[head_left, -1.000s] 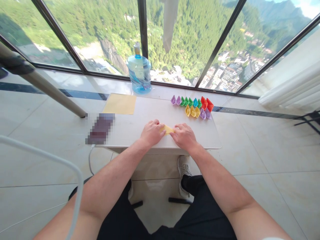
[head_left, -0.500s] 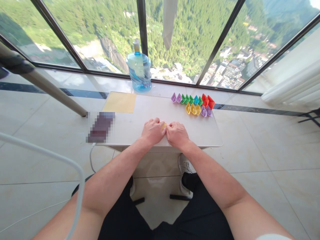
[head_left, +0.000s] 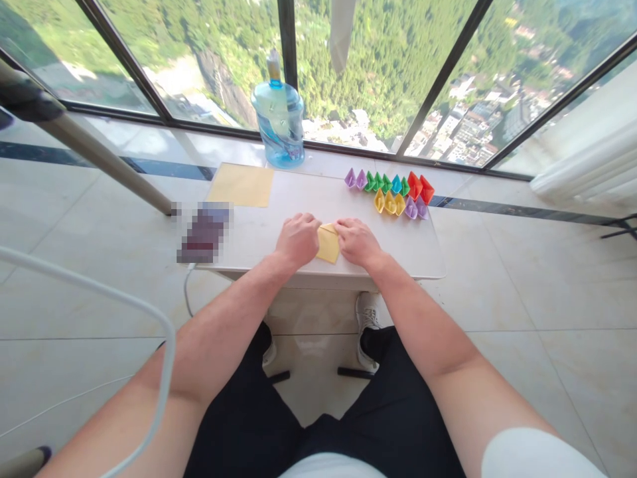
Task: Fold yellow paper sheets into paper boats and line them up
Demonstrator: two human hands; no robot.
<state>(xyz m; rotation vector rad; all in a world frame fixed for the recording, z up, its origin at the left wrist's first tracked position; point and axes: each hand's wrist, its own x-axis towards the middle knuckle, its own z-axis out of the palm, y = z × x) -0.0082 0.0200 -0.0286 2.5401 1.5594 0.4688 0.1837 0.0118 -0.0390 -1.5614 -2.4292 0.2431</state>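
Between my hands, near the front of the small white table (head_left: pixel 249 249), lies a folded piece of yellow paper (head_left: pixel 328 245). A crease or folded edge runs across its upper part. My left hand (head_left: pixel 299 239) grips its left edge with curled fingers. At the upper right corner, my right hand (head_left: pixel 356 240) pinches the paper, fingers bent. Farther back on the right stand several folded paper boats in two rows: purple (head_left: pixel 350 178), green (head_left: pixel 378 182), blue (head_left: pixel 396 184) and red (head_left: pixel 415 186) behind, yellow (head_left: pixel 389 203) and purple (head_left: pixel 417 208) in front.
A flat yellow sheet (head_left: pixel 241 184) lies at the table's back left. Nearer me is a pixelated dark object (head_left: pixel 204 232) with a white cable. A blue water jug (head_left: pixel 279 126) stands behind the table by the window. A pole (head_left: pixel 117 162) slants in from the left.
My hands have moved apart, and much more of the yellow paper now shows between them. The whole scene sits slightly higher in view as the camera tilted down.
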